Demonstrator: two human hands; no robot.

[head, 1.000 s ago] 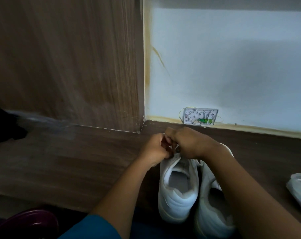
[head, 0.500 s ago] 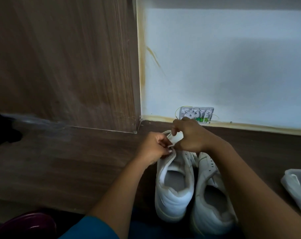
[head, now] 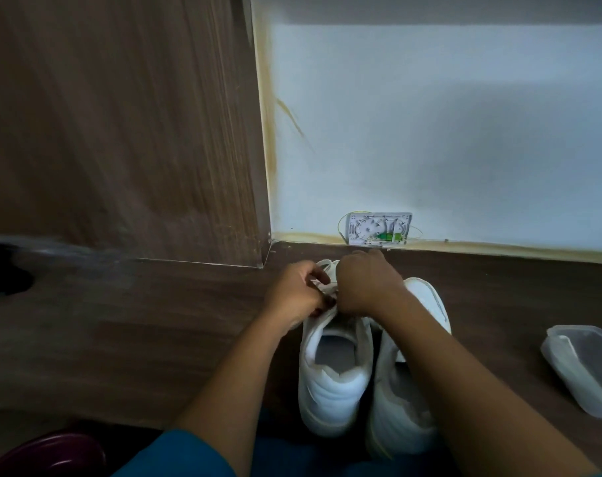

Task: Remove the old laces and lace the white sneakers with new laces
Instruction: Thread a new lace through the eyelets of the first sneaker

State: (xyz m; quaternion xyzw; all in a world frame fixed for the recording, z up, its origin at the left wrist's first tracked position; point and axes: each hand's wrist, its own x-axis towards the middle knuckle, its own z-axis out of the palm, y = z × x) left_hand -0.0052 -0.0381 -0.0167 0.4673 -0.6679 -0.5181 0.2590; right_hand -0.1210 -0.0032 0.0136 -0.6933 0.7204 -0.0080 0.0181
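Observation:
Two white sneakers stand side by side on the dark wooden surface, heels toward me. Over the front of the left sneaker [head: 334, 380] both hands work close together. My left hand [head: 298, 294] pinches a white lace [head: 327, 287] at the eyelets. My right hand [head: 365, 287] is curled over the same spot, fingers gripping the lace. The hands hide the lacing and most of the toe. My right forearm crosses over the right sneaker [head: 403, 407].
A clear plastic container [head: 585, 366] lies at the right. A white wall box [head: 379, 228] sits low on the white wall behind the shoes. A wooden panel [head: 120, 132] rises at left. A dark red round object [head: 44, 456] shows at bottom left.
Both hands shifted slightly forward along the left sneaker, then came back together over its laces. The view moved a little.

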